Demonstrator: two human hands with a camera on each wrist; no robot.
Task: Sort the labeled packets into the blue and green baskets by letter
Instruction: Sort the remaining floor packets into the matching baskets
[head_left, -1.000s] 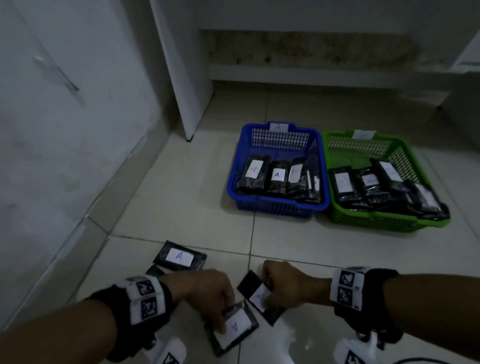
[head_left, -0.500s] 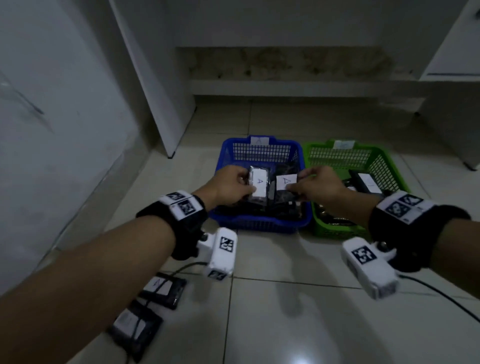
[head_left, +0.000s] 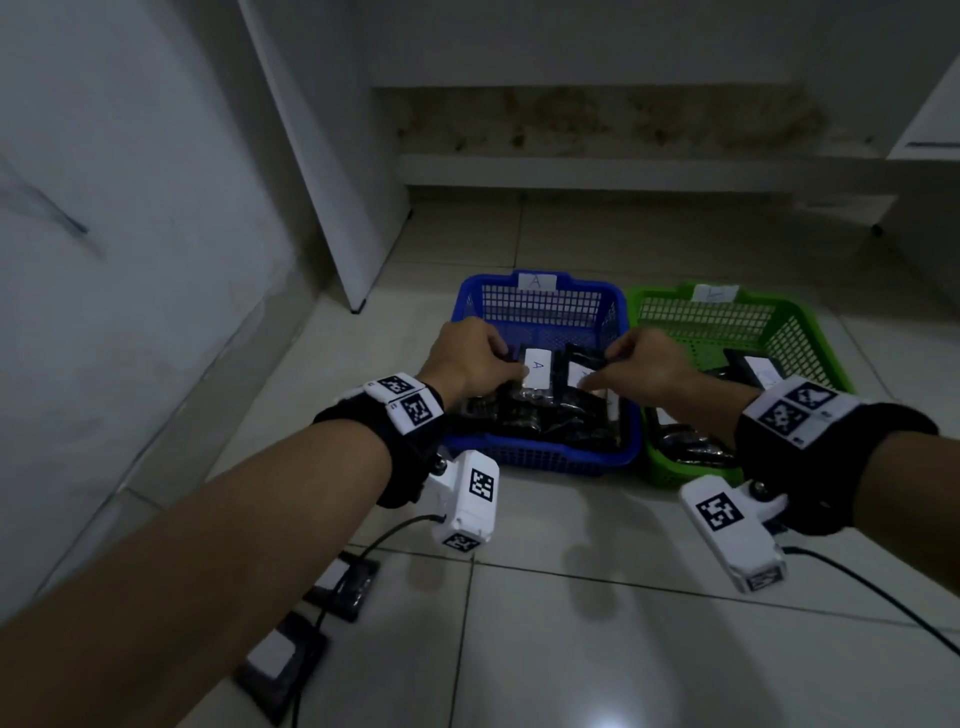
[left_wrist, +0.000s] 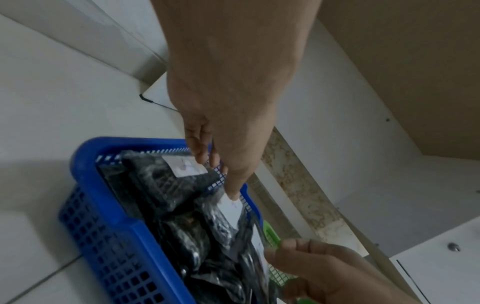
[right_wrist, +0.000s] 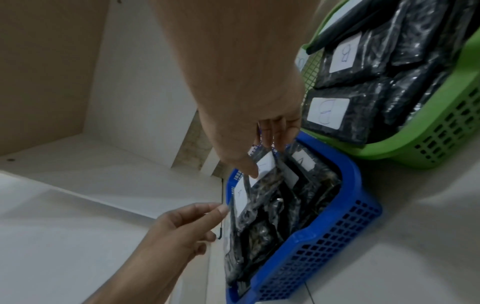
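Left hand (head_left: 470, 358): pinches an A-labelled packet (head_left: 535, 376), upright.
Right hand (head_left: 641, 364): pinches another packet (head_left: 587, 369) (label partly hidden).
Blue basket (head_left: 540, 457): directly below both hands.

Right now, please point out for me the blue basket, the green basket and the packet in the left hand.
blue basket (head_left: 540, 456): head view, on its near front wall.
green basket (head_left: 706, 317): head view, on its far mesh wall.
packet in the left hand (head_left: 537, 368): head view, on its white A label.

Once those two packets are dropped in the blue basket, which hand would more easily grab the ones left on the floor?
Probably the left hand: the two floor packets lie under the left forearm.
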